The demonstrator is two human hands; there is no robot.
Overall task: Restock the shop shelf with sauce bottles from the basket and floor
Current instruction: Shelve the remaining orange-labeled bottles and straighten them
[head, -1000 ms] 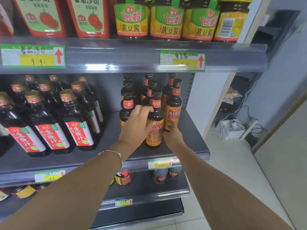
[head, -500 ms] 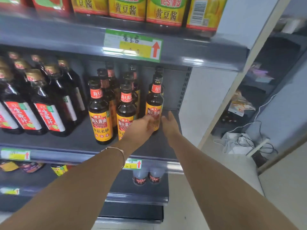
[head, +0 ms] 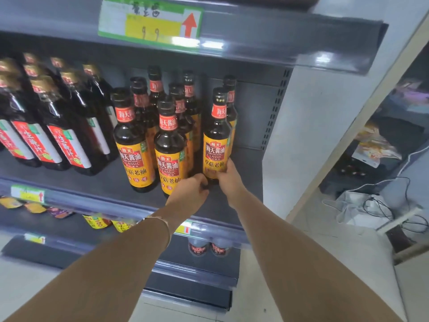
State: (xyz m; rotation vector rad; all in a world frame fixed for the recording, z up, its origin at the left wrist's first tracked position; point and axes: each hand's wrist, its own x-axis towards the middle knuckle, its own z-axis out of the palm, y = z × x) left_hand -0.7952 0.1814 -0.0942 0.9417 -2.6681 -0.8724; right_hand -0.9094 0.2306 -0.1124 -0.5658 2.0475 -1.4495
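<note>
Middle shelf [head: 248, 163], right end: right hand [head: 228, 180] has its grip wrapped low round the front sauce bottle [head: 217, 135], left hand [head: 188, 196] curled at its foot, hold unclear, seemingly squaring it into the row.

I'm looking at a grey metal shop shelf unit [head: 267, 36] with a perforated grey back panel [head: 271, 117]. Light glares off its clear plastic edge strip [head: 322, 58], and a green and yellow paper price label with a red arrow [head: 151, 19] sits in that strip. A flat white end panel [head: 308, 135] closes the unit on the right, with a slanted beige post [head: 362, 108] beside it. Beyond that I see a dark side rack [head: 394, 135] holding crumpled packets, too blurred to read. On the pale tiled floor [head: 313, 263] lies a crumpled white bag [head: 355, 205] tangled with thin black cables [head: 371, 202]
</note>
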